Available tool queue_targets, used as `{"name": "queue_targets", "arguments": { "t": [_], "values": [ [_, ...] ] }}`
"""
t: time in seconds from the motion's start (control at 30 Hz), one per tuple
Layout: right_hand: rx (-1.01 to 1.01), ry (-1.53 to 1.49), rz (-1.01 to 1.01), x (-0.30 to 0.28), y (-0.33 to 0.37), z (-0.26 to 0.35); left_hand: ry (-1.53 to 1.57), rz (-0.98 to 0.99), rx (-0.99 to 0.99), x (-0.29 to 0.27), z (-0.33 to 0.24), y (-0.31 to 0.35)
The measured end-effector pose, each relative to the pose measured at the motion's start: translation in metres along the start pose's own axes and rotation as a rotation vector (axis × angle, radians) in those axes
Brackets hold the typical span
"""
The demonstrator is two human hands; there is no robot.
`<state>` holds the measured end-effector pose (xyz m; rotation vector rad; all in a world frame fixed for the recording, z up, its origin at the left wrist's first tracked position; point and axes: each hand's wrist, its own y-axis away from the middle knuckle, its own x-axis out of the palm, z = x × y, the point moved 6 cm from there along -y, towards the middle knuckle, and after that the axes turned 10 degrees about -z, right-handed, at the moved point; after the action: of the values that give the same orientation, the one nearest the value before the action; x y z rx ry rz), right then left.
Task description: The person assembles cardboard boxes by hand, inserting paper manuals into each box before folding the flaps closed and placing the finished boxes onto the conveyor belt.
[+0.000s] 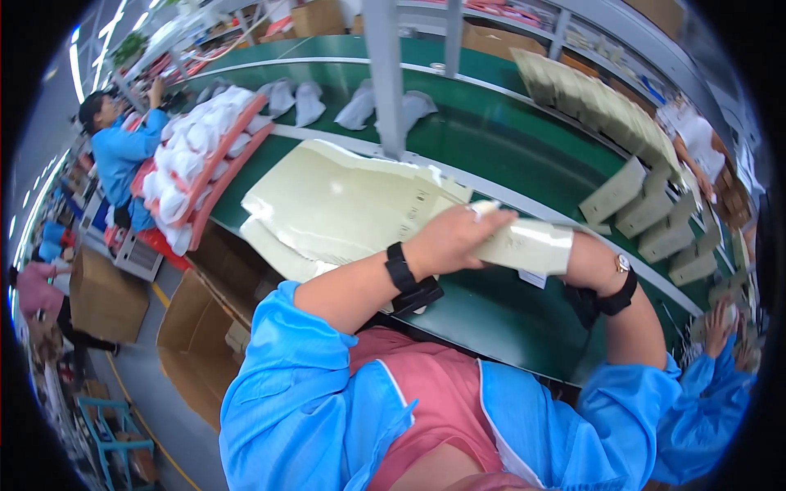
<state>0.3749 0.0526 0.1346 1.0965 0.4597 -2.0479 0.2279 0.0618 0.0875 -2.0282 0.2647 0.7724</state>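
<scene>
Pinches narrow cream carton [536,244] in left hand [454,239] — above green table [483,315], just beside flat, glossy cream sheets [327,196]. Places right hand [586,260] behind carton — largely hidden, cannot tell whether spread or pressed together.

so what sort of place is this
Most likely a factory floor with an assembly or packing line: a long green worktop edged with metal rails, stacked cream card sheets, and pink trays piled with white-wrapped pieces.
</scene>
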Motion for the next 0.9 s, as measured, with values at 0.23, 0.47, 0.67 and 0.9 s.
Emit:
{"name": "queue_targets", "arguments": {
  "t": [0.23, 0.47, 0.67, 0.9],
  "values": [
    [0.617, -2.111, 0.436, 0.121, 0.01, -0.038, 0.069, 0.083, 0.179, -0.003, -0.037, 0.032],
    [0.767, -1.82, 0.128, 0.135, 0.002, -0.067, 0.097, 0.083, 0.15, 0.024, -0.024, 0.026],
    [0.624, -1.909, 0.188, 0.146, -0.001, -0.113, 0.026, 0.114, 0.169, 0.04, -0.014, 0.016],
    [0.465, -2.156, 0.299, 0.141, -0.005, -0.116, -0.014, 0.14, 0.189, 0.053, -0.005, 0.006]
  ]
}}
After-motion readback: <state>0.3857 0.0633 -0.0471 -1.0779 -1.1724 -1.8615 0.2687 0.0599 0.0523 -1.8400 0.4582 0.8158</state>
